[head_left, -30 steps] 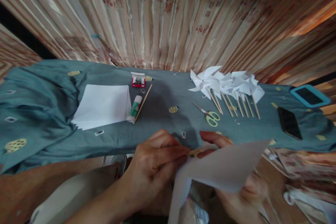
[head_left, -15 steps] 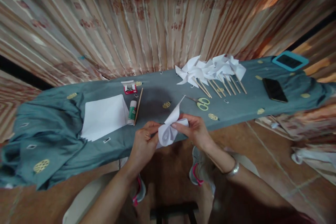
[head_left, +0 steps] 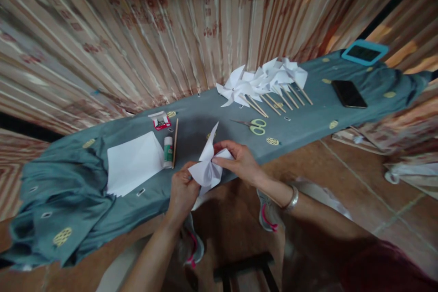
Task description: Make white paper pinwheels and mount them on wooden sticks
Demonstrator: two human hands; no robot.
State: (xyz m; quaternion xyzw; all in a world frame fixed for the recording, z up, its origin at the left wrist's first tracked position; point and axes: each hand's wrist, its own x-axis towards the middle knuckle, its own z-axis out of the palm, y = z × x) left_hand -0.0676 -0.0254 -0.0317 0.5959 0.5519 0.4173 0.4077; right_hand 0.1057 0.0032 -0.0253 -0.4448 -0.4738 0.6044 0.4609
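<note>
A white paper pinwheel [head_left: 208, 169] is held between my two hands over the table's near edge, its blades curled toward the centre and one tip pointing up and away. My left hand [head_left: 184, 188] grips its left side, with the fingers partly hidden behind the paper. Thumb and fingers of my right hand [head_left: 237, 160] pinch the paper near its centre from the right. Left of the hands, a glue stick [head_left: 168, 152] lies beside a single thin wooden stick [head_left: 175, 143]. Green-handled scissors [head_left: 255, 126] lie open beyond my right hand.
A stack of white paper [head_left: 134, 164] lies at the left on the green cloth [head_left: 82, 196]. Behind the glue stick is a small open red box [head_left: 161, 121] of small metal pieces. Several finished pinwheels [head_left: 263, 80] line the back. A phone [head_left: 349, 94] and a blue-framed device [head_left: 365, 52] lie right.
The view has tilted and shifted. The pinwheel's curled blades have opened out somewhat at the left, and my right thumb now presses nearer its centre. Both hands keep hold of it.
</note>
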